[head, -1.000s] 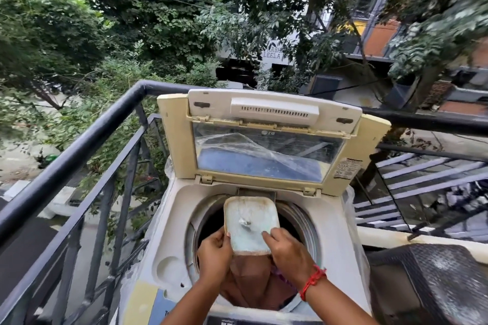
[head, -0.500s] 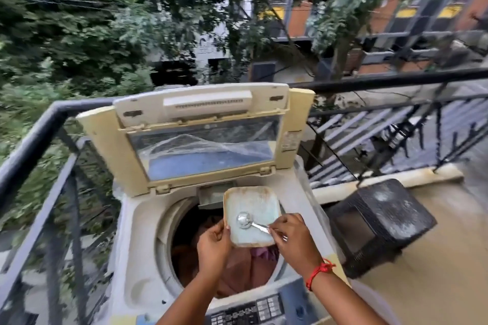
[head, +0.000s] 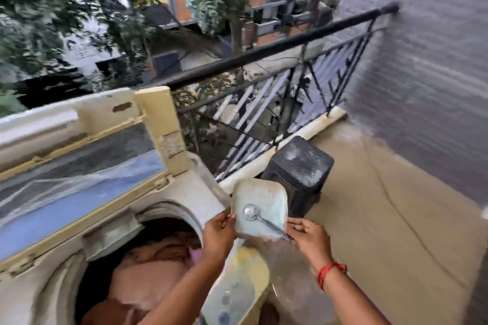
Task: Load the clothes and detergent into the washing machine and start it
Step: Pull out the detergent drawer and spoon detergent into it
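A top-loading washing machine fills the lower left, its yellowed lid standing open. Brown and pink clothes lie in the drum. My left hand grips the left edge of a pale square detergent container, which is held up beyond the machine's right edge. A metal spoon lies inside the container. My right hand, with a red thread at the wrist, pinches the spoon's handle at the container's lower right corner.
A black metal railing runs behind the machine and to the right. A dusty black wicker stool stands on the tan balcony floor just right of the machine. A grey wall closes the right side.
The view has swung right. Both hands carried the container from over the drum to beyond the machine's right edge. The right hand went from the container's edge to the spoon handle.
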The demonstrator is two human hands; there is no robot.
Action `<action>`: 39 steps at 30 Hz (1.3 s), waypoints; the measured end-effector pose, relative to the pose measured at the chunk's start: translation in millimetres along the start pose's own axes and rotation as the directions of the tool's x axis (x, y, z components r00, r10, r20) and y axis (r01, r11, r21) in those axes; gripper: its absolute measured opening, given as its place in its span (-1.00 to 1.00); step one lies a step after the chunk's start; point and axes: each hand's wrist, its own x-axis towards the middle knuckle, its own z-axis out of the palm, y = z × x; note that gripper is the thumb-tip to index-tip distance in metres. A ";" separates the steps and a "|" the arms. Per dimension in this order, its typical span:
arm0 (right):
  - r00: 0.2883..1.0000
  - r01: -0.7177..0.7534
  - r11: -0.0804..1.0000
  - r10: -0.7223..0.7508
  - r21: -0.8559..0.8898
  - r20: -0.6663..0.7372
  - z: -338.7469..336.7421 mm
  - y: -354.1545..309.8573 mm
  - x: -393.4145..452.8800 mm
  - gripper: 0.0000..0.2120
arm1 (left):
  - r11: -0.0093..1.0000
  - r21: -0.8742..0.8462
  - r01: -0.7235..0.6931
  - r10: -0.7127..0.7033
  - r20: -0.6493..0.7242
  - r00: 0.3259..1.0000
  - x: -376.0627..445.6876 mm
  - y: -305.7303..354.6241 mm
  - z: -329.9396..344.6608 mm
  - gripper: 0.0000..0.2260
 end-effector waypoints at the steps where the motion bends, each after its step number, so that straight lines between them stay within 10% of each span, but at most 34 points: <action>1: 0.999 -0.018 0.999 0.019 0.040 -0.034 -10.3 0.3 5.9 -0.88 | 0.999 0.029 -0.014 0.014 0.012 1.000 -1.7 19.4 13.1 -0.79; 17: 0.934 -0.221 0.896 0.309 0.385 -0.182 -105.9 36.6 198.7 -0.84 | 0.975 0.204 0.083 -0.112 0.135 0.984 158.3 49.6 234.9 -0.95; 39: 0.877 -0.383 0.912 0.408 0.145 -0.254 -57.0 204.8 470.6 -0.83 | 0.737 0.676 -0.022 -0.078 0.118 0.990 389.5 -103.5 399.4 -0.87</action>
